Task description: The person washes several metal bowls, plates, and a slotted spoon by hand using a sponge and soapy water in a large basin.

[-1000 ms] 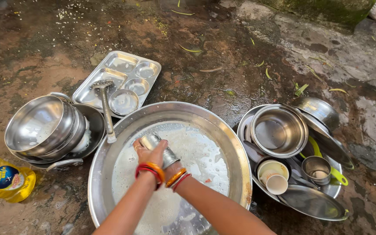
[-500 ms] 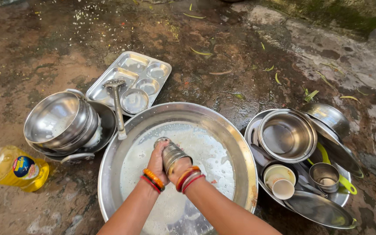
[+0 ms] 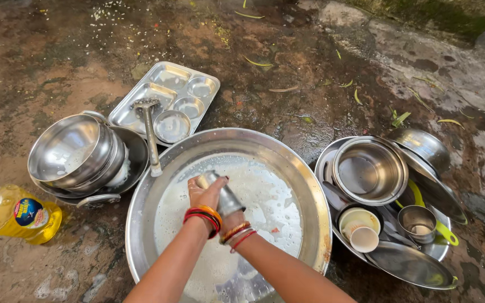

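I held the steel cup [image 3: 223, 196] over the middle of the big basin [image 3: 158, 168], left hand [image 3: 206, 196] wrapped closed around its side, right hand [image 3: 232, 220] closed under its base. Best practice: keep it low over the basin's foam and turn it steadily. The cup was small, shiny, tilted, its mouth toward the basin's far rim.

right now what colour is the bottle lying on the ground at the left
Yellow bottle with a blue and red label; clearest in the head view.
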